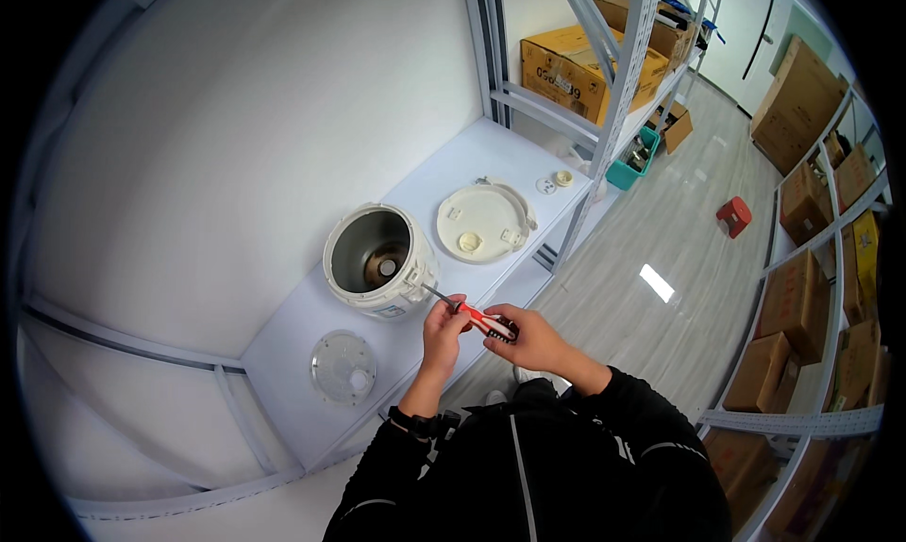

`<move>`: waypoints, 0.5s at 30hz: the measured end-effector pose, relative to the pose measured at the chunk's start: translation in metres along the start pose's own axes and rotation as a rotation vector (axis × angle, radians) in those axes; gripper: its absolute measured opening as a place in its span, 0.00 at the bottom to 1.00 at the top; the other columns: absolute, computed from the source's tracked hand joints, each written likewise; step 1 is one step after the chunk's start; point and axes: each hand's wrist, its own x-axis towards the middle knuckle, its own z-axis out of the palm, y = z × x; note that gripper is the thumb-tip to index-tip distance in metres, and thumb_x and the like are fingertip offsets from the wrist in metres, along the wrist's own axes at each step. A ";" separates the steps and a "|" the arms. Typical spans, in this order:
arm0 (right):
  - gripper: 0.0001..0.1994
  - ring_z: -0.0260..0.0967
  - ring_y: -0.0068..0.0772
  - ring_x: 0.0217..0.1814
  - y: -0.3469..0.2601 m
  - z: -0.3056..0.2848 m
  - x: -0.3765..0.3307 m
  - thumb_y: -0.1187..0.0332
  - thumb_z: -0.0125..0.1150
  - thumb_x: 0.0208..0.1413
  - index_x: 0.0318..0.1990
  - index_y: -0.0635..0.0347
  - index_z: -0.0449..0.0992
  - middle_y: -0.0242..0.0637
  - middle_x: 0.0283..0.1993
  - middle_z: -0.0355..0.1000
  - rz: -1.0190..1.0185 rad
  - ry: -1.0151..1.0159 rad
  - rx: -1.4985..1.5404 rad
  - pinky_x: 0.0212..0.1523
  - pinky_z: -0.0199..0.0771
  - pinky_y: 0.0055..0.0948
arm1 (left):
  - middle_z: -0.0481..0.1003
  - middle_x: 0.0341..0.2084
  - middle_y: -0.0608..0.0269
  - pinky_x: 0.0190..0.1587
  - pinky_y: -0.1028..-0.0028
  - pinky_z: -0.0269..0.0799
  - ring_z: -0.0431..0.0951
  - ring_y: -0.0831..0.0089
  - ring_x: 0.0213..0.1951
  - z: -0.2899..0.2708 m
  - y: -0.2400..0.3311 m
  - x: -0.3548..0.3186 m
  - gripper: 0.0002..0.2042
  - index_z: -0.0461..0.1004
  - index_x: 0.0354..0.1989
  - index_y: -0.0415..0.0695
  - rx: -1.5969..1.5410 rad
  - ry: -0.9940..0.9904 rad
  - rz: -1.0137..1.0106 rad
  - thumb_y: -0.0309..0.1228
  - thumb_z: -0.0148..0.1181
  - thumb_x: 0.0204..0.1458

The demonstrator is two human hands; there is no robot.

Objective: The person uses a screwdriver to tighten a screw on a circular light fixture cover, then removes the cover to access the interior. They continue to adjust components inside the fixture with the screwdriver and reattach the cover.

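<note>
White shelf (288, 353): left hand (442, 336), right hand (536, 342) around screwdriver (486, 323)

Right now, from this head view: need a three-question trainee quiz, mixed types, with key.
1. Name it: what tool do the left hand and right hand hold?
2. True or false: the white pot has its mouth covered.
3. Fill in: in the picture, the round white lid lies to the ___ of the pot.

Key:
1. A red-handled screwdriver.
2. False; its grey inside is visible.
3. Right.
</note>
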 end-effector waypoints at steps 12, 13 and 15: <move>0.21 0.69 0.24 0.26 -0.003 -0.005 0.007 0.58 0.67 0.68 0.60 0.62 0.74 0.34 0.38 0.75 0.428 -0.117 0.654 0.29 0.73 0.27 | 0.82 0.46 0.54 0.53 0.65 0.82 0.84 0.68 0.44 0.017 0.011 -0.007 0.19 0.69 0.62 0.32 -0.103 0.013 -0.027 0.27 0.61 0.67; 0.21 0.68 0.22 0.24 -0.004 0.000 0.006 0.58 0.65 0.69 0.61 0.62 0.74 0.33 0.36 0.75 0.392 -0.111 0.610 0.28 0.72 0.25 | 0.82 0.46 0.55 0.54 0.65 0.82 0.84 0.69 0.43 0.016 0.010 -0.007 0.18 0.70 0.62 0.32 -0.104 0.023 -0.028 0.27 0.60 0.67; 0.21 0.72 0.30 0.28 -0.007 0.003 0.002 0.62 0.68 0.65 0.61 0.60 0.74 0.36 0.38 0.74 0.286 -0.077 0.371 0.31 0.75 0.30 | 0.81 0.44 0.56 0.54 0.66 0.81 0.84 0.70 0.43 0.013 0.009 -0.004 0.17 0.71 0.61 0.33 -0.104 0.041 -0.032 0.26 0.60 0.67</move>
